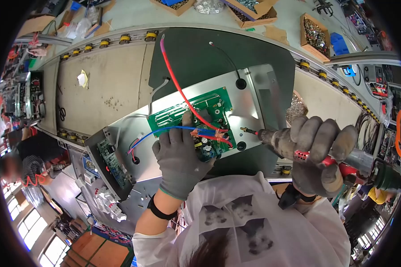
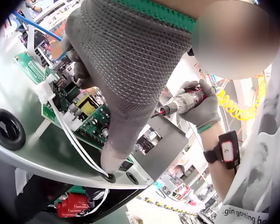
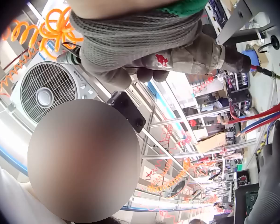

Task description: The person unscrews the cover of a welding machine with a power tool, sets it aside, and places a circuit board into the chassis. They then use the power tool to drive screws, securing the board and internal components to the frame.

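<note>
My left hand [image 1: 178,162], gloved in grey, lies at the centre of the frame in the head view, its fingers extended over the lower edge of the green circuit board [image 1: 159,122]. I find it open, pinching nothing; the blue wire [image 1: 158,129] passes across the fingers. In the left wrist view, the thumb reaches down to a small black ring in the metal plate [image 1: 249,107], where white wires [image 2: 71,130] enter.

My right hand [image 1: 323,153], also gloved, is right of centre, fingers closed firmly around the power screwdriver [image 1: 275,139]. The driver's bit points left, to the right of the circuit board and near its edge. Whether the bit touches the plate I cannot tell.

The circuit board sits on the metal plate in the middle of the frame. The thick red wire [image 1: 175,84] rises from the board's lower right towards the upper middle of the frame, its end on the dark mat [image 1: 200,53]. A smaller board [image 1: 113,162] is noted on the end panel at lower left. Scissors [image 1: 62,114] lie at the left, and a box of small parts [image 1: 315,36] stands at upper right
</note>
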`<action>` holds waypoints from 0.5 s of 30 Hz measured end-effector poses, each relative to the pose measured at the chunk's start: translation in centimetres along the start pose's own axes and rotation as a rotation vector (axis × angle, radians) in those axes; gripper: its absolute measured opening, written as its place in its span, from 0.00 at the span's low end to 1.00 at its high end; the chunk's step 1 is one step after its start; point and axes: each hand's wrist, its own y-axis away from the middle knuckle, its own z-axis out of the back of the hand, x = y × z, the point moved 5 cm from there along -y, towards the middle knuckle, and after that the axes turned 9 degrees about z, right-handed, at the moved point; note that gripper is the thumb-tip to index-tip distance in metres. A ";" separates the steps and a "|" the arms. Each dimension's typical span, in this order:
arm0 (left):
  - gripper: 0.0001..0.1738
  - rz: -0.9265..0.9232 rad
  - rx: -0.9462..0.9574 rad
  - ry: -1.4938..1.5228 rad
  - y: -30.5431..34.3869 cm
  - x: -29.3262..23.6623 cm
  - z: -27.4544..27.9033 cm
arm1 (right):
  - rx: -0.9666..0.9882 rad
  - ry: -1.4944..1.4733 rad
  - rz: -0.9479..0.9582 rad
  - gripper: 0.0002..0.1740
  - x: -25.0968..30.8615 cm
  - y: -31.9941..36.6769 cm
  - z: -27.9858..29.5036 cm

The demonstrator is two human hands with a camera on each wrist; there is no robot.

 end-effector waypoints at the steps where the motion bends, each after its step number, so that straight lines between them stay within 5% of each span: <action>1: 0.54 0.002 0.027 -0.019 -0.1 0.0 0.0 | 0.000 0.008 0.019 0.14 -0.1 0.2 -0.2; 6: 0.55 0.005 0.064 -0.019 -0.2 0.4 -0.1 | -0.062 0.148 -0.096 0.12 -0.2 0.2 -2.2; 11: 0.45 -0.067 0.023 0.005 0.1 0.6 -0.7 | 0.142 0.054 -0.130 0.11 -2.4 0.6 -1.9; 13: 0.45 -0.067 0.004 -0.004 0.1 0.7 -0.7 | 0.035 0.023 -0.043 0.14 -2.9 0.8 -2.0; 15: 0.52 -0.061 0.042 -0.017 0.3 0.9 -1.2 | 0.157 0.146 0.115 0.16 -3.5 0.2 -1.7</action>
